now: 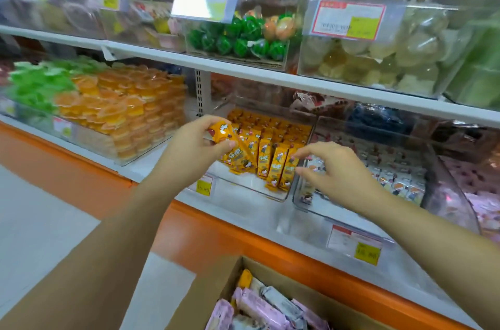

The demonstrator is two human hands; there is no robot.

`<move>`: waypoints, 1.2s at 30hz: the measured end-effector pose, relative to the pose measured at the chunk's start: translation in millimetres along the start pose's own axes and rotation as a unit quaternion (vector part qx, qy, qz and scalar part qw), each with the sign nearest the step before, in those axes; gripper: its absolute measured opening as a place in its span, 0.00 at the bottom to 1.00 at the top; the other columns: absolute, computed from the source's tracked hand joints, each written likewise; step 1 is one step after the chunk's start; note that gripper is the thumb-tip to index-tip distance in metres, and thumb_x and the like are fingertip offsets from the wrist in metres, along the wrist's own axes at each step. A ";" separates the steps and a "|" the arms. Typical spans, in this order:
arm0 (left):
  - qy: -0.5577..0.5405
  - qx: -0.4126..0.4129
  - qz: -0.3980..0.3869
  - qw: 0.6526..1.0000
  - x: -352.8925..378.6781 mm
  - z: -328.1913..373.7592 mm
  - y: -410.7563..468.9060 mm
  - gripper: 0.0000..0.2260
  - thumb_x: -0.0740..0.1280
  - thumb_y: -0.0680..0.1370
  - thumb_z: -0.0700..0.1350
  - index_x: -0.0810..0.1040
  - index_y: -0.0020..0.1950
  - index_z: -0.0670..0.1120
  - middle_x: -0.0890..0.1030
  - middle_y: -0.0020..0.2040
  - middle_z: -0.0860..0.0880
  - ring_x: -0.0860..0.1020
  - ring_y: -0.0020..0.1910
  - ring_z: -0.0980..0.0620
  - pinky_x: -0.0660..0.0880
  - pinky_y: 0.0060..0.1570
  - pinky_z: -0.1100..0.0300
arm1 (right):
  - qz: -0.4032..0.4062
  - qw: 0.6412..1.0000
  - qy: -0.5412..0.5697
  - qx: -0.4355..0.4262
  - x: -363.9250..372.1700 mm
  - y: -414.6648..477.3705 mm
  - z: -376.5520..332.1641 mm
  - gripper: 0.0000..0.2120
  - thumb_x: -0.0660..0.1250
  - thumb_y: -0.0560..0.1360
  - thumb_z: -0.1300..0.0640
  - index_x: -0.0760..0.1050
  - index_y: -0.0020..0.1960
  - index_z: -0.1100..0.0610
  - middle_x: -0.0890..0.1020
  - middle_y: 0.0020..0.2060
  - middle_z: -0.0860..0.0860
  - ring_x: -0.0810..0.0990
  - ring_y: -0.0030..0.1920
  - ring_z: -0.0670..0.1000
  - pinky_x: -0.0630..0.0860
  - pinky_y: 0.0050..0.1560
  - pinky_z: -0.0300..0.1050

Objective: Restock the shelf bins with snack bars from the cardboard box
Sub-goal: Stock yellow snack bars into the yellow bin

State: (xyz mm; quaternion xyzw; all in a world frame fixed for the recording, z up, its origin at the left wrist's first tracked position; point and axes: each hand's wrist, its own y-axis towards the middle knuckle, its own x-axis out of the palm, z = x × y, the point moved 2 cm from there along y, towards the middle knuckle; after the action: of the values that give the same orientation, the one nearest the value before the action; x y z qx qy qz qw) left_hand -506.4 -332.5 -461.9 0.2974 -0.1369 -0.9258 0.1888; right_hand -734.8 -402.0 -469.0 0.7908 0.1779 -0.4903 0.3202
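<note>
**Orange bar bin mid-restock, left grip loaded, right one free**

The left grip (208, 143) is a bare hand with its fingers and thumb wrapped round one orange snack bar (220, 132). It's holding it just over the left wall of the clear bin (243, 181).

That bin sits at the front edge of the lower shelf (230, 210). Rows of orange bars (273, 140) stand upright along its back and right side. Near the front left corner a stretch of see-through bin floor is showing, so there's room there.

The right grip (332, 170) is fairly wide, fingers loosely bent with nothing in it. Its fingertips are right by the front right corner bars, but I can't tell if they actually touch.

It hangs over the wall shared with the neighbouring bin (324, 210), which holds pale wrapped bars.

The upper shelf board (243, 70) runs well above both hands, with open room between it and the bin tops.

The cardboard box (213, 283) is open at the bottom edge of the view, below the shelf's orange front strip (270, 248). It has pink bars (259, 305) and some pale ones inside.
</note>
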 end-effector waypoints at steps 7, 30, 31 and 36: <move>0.220 0.017 -0.166 0.961 61.0 -30.3 72.8 0.24 0.70 0.75 0.51 0.70 0.69 0.52 0.76 0.63 0.48 0.76 0.52 0.50 0.71 0.47 0.61 | -0.015 0.999 0.001 0.029 19.3 42.1 33.2 0.10 0.65 0.76 0.49 0.78 0.56 0.47 0.79 0.53 0.44 0.74 0.56 0.46 0.69 0.58 0.42; 0.243 0.087 -0.164 0.952 93.1 -76.4 136.9 0.19 0.72 0.73 0.50 0.76 0.64 0.52 0.79 0.60 0.55 0.76 0.58 0.55 0.71 0.53 0.64 | -0.005 0.998 0.053 0.045 34.3 109.3 38.3 0.25 0.68 0.74 0.49 0.64 0.68 0.44 0.73 0.50 0.43 0.74 0.47 0.44 0.69 0.42 0.37; 0.256 0.105 -0.164 0.947 99.2 -77.1 137.8 0.18 0.71 0.73 0.49 0.77 0.62 0.51 0.79 0.60 0.53 0.76 0.58 0.52 0.72 0.52 0.60 | -0.008 0.997 0.056 0.048 35.4 109.9 36.8 0.25 0.68 0.74 0.48 0.64 0.68 0.44 0.72 0.50 0.43 0.74 0.48 0.45 0.69 0.44 0.38; 0.345 0.129 -0.166 0.915 111.9 -75.0 142.8 0.18 0.69 0.73 0.50 0.75 0.62 0.50 0.77 0.62 0.48 0.72 0.61 0.45 0.68 0.58 0.52 | -0.007 0.996 0.068 0.055 39.4 116.6 32.7 0.23 0.69 0.73 0.50 0.66 0.65 0.48 0.75 0.52 0.44 0.75 0.50 0.46 0.70 0.45 0.38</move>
State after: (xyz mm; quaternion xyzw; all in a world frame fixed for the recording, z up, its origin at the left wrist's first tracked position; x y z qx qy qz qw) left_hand -507.1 -518.6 -524.4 0.6389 -0.1301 -0.7577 0.0279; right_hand -669.1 -510.8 -475.6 0.8376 0.1782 -0.4464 0.2598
